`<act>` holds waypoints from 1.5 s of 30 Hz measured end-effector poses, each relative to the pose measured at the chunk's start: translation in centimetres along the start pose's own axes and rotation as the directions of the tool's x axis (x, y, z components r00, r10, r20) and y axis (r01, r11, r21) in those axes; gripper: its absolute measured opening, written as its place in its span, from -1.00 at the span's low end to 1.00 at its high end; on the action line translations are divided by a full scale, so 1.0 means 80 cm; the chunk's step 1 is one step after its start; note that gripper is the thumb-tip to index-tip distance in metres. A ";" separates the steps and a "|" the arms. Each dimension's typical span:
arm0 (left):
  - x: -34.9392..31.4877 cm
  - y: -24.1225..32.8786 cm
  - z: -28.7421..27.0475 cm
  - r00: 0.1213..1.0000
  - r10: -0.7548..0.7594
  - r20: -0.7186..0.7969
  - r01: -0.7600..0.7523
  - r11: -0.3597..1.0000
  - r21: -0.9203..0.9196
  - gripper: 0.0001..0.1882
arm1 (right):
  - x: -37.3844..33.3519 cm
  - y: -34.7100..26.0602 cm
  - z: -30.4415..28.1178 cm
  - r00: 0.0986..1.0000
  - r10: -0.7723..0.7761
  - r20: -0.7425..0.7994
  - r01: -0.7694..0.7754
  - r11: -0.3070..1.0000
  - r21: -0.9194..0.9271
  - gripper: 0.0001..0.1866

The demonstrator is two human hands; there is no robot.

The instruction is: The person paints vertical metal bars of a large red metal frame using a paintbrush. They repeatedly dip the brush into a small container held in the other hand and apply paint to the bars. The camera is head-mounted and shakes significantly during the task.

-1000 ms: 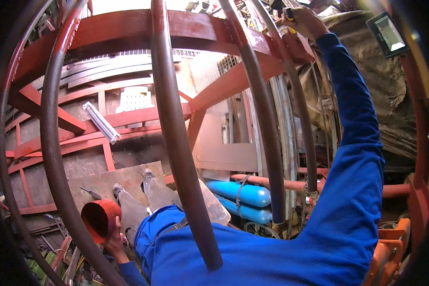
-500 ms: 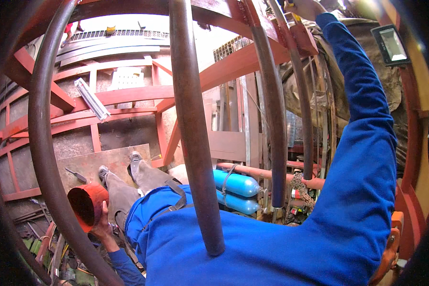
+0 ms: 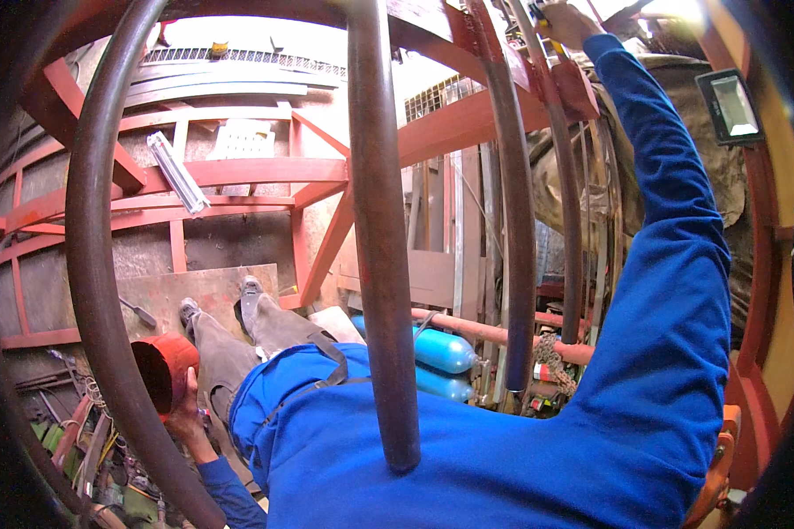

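My left hand (image 3: 185, 414) is closed around a red open-topped cup (image 3: 166, 375), dark inside and tilted, held low at the left beside a dark curved pipe (image 3: 93, 220). Raised high at the upper right, my right hand (image 3: 566, 25) has its fingers curled round a small thing with yellow on it, too small to name. It is next to the top of a dark pipe (image 3: 563, 167), where the pipe meets a red-painted steel beam (image 3: 481, 115). More dark pipes, red-brown near the top, hang in front of me, a thick one (image 3: 381, 229) among them.
Two blue gas cylinders (image 3: 445, 350) lie to the right of my legs. A red steel frame (image 3: 238, 172) with a metal channel (image 3: 176, 175) on it spreads ahead. A board (image 3: 212, 286) lies under my feet. Tools and scrap (image 3: 106, 450) crowd the lower left; a floodlight (image 3: 729, 106) hangs right.
The pipes and beam sit slightly further right in view. The red cup has risen a little and turned. My right hand remains high by the beam.
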State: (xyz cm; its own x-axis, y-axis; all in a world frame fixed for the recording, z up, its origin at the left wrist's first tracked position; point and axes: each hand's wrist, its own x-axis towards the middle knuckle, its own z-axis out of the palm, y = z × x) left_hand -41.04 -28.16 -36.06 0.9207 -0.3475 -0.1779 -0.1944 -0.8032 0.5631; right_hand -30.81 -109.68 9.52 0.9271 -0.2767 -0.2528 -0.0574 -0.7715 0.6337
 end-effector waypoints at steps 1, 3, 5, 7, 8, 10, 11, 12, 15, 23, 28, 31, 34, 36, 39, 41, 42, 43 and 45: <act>-0.008 -0.007 0.002 1.000 0.022 0.012 -0.023 0.999 0.046 -0.27 | 0.004 -0.005 -0.002 1.000 -0.011 -0.018 0.011 1.000 0.005 -0.67; -0.022 -0.020 0.009 0.998 0.049 0.035 -0.053 0.991 0.123 -0.27 | 0.014 -0.015 -0.010 0.998 -0.020 -0.064 0.022 0.999 0.028 -0.66; -0.030 -0.036 0.020 0.995 0.073 0.074 -0.085 0.982 0.171 -0.26 | 0.021 -0.014 -0.013 0.998 -0.017 -0.064 0.019 0.999 0.033 -0.65; -0.023 -0.050 0.029 0.982 0.151 0.114 -0.172 0.962 0.210 -0.25 | 0.011 -0.002 -0.004 1.000 -0.005 -0.004 0.005 1.000 -0.001 -0.65; -0.020 -0.039 0.024 0.972 0.212 0.098 -0.231 0.936 0.265 -0.25 | 0.012 -0.002 -0.001 1.000 -0.008 0.008 0.009 1.000 -0.016 -0.65; -0.017 -0.015 0.008 0.943 0.325 0.071 -0.327 0.865 0.380 -0.25 | 0.022 -0.005 -0.002 1.000 -0.023 0.015 0.024 0.999 -0.033 -0.64; -0.021 -0.017 0.007 0.947 0.308 0.090 -0.318 0.864 0.391 -0.25 | 0.028 -0.006 -0.003 1.000 -0.025 0.016 0.026 0.999 -0.033 -0.64; -0.025 -0.018 0.006 0.951 0.290 0.107 -0.308 0.862 0.402 -0.24 | 0.034 -0.007 -0.004 0.999 -0.025 0.022 0.025 0.999 -0.037 -0.64; -0.034 -0.036 0.020 0.979 0.148 0.141 -0.184 0.938 0.293 -0.22 | 0.039 -0.001 0.005 0.996 -0.001 0.088 0.007 0.998 -0.062 -0.63; -0.026 0.002 -0.010 0.949 0.280 0.146 -0.316 0.858 0.406 0.01 | 0.001 -0.003 0.010 0.992 -0.088 -0.089 0.082 0.994 -0.069 -0.67; -0.022 -0.005 -0.012 0.956 0.274 0.104 -0.293 0.885 0.363 0.00 | -0.004 0.019 0.002 0.997 -0.035 -0.063 0.042 0.992 0.118 -0.66; -0.026 -0.010 -0.008 0.974 0.184 0.131 -0.215 0.933 0.288 -0.13 | -0.014 0.013 0.004 0.974 -0.124 -0.191 0.134 0.990 0.044 -0.67; -0.021 -0.003 -0.009 0.976 0.127 0.175 -0.169 0.954 0.248 -0.26 | -0.020 0.008 0.007 0.965 -0.186 -0.185 0.179 0.982 -0.053 -0.66; -0.015 0.004 -0.008 0.969 0.099 0.226 -0.152 0.961 0.233 -0.35 | -0.025 0.007 0.000 0.981 -0.191 -0.023 0.189 0.979 -0.072 -0.65; -0.024 0.012 -0.010 0.955 0.031 0.294 -0.109 0.962 0.250 -0.47 | -0.017 -0.010 -0.015 0.999 -0.043 0.008 0.043 0.999 -0.009 -0.63; -0.024 0.005 -0.003 0.954 0.069 0.293 -0.154 0.948 0.279 -0.47 | -0.020 -0.009 -0.003 0.992 -0.045 0.116 0.049 0.998 -0.036 -0.62; -0.026 -0.003 0.003 0.955 0.094 0.283 -0.181 0.937 0.298 -0.44 | -0.020 -0.008 0.002 0.984 -0.045 0.169 0.054 0.997 -0.049 -0.62; -0.027 -0.005 0.008 0.965 0.145 0.220 -0.209 0.929 0.304 -0.42 | -0.015 -0.013 -0.001 0.981 -0.067 0.181 0.083 0.993 -0.082 -0.65; -0.033 -0.008 0.018 0.966 0.242 0.089 -0.258 0.910 0.326 -0.40 | -0.008 -0.019 -0.011 0.996 -0.085 0.029 0.086 0.996 -0.030 -0.66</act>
State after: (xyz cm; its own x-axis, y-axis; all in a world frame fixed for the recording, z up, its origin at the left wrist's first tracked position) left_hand -43.81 -27.45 -37.11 0.8124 -0.5731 -0.1076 -0.5243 -0.7986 0.2954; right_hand -31.00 -107.83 9.34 0.9175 -0.2265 -0.3270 0.0337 -0.7747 0.6314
